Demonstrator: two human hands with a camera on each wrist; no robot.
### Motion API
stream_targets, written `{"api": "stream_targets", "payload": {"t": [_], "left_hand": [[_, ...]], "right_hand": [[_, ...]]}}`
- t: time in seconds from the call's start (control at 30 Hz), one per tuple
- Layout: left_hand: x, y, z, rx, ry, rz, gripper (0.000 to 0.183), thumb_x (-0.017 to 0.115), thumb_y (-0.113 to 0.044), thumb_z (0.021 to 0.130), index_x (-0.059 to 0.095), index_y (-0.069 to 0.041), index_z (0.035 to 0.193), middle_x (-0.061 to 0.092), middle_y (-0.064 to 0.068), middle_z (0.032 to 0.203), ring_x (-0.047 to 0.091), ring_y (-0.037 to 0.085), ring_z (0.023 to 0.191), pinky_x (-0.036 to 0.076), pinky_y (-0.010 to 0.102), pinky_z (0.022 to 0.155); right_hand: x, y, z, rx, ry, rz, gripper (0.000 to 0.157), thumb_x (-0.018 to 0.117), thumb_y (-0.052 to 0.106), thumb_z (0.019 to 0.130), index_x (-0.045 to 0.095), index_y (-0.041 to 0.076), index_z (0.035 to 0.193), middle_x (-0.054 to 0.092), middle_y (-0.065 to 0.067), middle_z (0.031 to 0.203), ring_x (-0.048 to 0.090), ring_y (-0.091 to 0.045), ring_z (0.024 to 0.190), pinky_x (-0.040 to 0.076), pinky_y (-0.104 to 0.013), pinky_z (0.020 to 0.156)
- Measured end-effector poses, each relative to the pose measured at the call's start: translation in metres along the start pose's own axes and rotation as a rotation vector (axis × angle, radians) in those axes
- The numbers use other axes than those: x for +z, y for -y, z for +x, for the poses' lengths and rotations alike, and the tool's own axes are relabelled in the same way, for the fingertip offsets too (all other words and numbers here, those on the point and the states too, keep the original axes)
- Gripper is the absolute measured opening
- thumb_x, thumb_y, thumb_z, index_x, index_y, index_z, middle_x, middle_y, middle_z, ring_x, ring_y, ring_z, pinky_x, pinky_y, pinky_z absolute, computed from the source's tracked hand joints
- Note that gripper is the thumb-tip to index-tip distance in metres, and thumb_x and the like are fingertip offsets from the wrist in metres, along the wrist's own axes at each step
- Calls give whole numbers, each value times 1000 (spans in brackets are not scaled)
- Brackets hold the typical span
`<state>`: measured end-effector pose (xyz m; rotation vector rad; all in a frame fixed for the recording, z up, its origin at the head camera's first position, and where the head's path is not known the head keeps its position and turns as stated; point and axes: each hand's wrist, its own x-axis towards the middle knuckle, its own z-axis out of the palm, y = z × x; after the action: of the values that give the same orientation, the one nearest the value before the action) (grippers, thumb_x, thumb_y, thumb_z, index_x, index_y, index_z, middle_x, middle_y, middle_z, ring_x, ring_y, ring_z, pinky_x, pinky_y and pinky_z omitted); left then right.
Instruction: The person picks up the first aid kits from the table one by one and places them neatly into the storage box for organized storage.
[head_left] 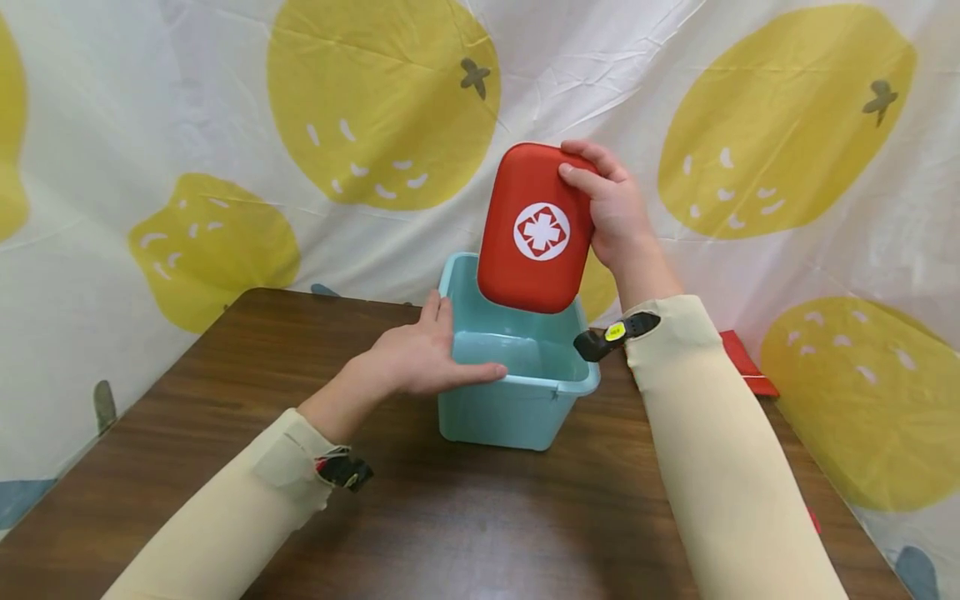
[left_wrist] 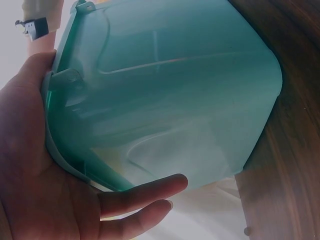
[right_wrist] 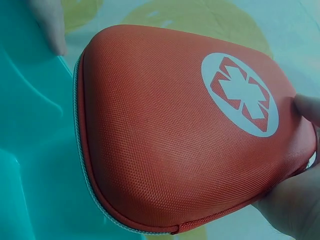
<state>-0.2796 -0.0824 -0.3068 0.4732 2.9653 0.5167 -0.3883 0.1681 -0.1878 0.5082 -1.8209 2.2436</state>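
My right hand (head_left: 618,208) grips a red first aid case (head_left: 525,267) by its upper right corner, thumb on the front face. A white emblem with a cross marks that face, and a zipper runs round the edge of the case (right_wrist: 150,150) in the right wrist view. The case is held tilted over the far part of a light blue plastic bin (head_left: 495,417). My left hand (head_left: 416,354) rests against the bin's left rim, thumb stretched along the near edge. In the left wrist view, the left hand's fingers (left_wrist: 145,195) lie straight beside the bin's wall (left_wrist: 175,110).
The bin stands on a dark brown wooden table (head_left: 420,517). A flat red item (head_left: 750,367) lies at the table's right side, partly behind the right sleeve (head_left: 720,450). A white curtain with yellow lemons (head_left: 390,100) hangs behind the table.
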Motion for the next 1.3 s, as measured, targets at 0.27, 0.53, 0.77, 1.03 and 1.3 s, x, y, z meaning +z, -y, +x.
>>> {"api": "stream_targets", "payload": {"t": [0.27,0.53,0.77,1.03,1.3], "left_hand": [[-1,-3,0,4,7,-2,138,55,-93,86,5,-1,175,9,16,182,61,38,139,59,51,105],[1,-5,-2,-6,26,-14,137,57,-91,86,4,-3,176,7,15,183,60,37,141,60,51,105],[0,-5,-3,-10,36,-12,137,56,-92,86,4,-3,176,6,14,184,60,35,139,61,49,105],[1,-7,-5,-2,43,-13,136,56,-92,87,4,-2,176,4,15,184,62,34,139,60,49,105],[0,-8,-7,12,28,-31,136,59,-90,86,6,-2,176,10,14,182,64,33,133,62,48,101]], "right_hand": [[4,-19,8,58,-57,-29,33,73,17,104,75,16,137,76,2,114,72,-18,102,59,-28,88],[7,-41,13,111,-93,-39,33,72,17,103,76,16,136,77,2,110,73,-19,101,59,-31,87],[14,-54,13,148,-121,-70,34,71,16,103,75,14,136,77,4,104,72,-19,99,57,-32,89],[12,-71,9,196,-134,-84,37,70,18,104,74,15,140,76,2,109,71,-19,100,56,-33,90],[8,-76,5,242,-95,-124,38,71,18,104,73,16,142,75,2,110,71,-20,99,58,-32,88]]}}
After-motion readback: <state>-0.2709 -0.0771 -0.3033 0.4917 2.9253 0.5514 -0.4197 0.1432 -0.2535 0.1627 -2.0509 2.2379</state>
